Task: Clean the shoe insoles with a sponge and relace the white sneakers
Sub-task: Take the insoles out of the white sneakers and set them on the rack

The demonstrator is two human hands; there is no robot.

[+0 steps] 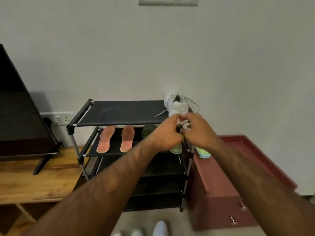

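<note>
Your left hand (167,133) and right hand (198,130): fingers curled, clamped on near end of white sneaker (177,106) (lace or upper, blur hides which). Sneaker on top shelf (122,111), probably for steady lacing. Insoles (105,139) on shelf below, likely airing.

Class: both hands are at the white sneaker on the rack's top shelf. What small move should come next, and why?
Probably pull the lace snug through the next eyelet. The left hand and right hand both pinch at the near end of the white sneaker, and its loose end trails across the shelf.
</note>
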